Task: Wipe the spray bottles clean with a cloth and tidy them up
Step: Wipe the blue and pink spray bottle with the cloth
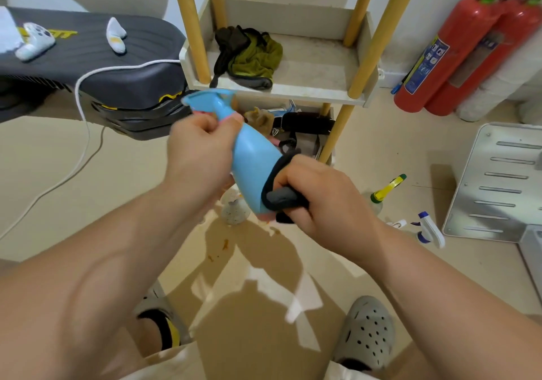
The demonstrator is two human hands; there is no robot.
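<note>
A light blue spray bottle (pixel 251 159) is held tilted in front of me, nozzle up and to the left. My left hand (pixel 199 147) grips its neck just under the trigger head. My right hand (pixel 316 191) holds a grey cloth with a black edge (pixel 281 196) wrapped against the bottle's lower end. On the floor lie a speckled white bottle (pixel 234 208), a clear bottle with a yellow and green sprayer (pixel 384 189) and a white sprayer with blue trim (pixel 429 230).
A wooden shelf unit (pixel 293 89) stands straight ahead, with a green and dark cloth heap (pixel 249 56) on its tray and clutter on the shelf below. Two red fire extinguishers (pixel 457 53) lean at the right. A dark padded seat (pixel 88 56) is left, a metal panel (pixel 492 183) right.
</note>
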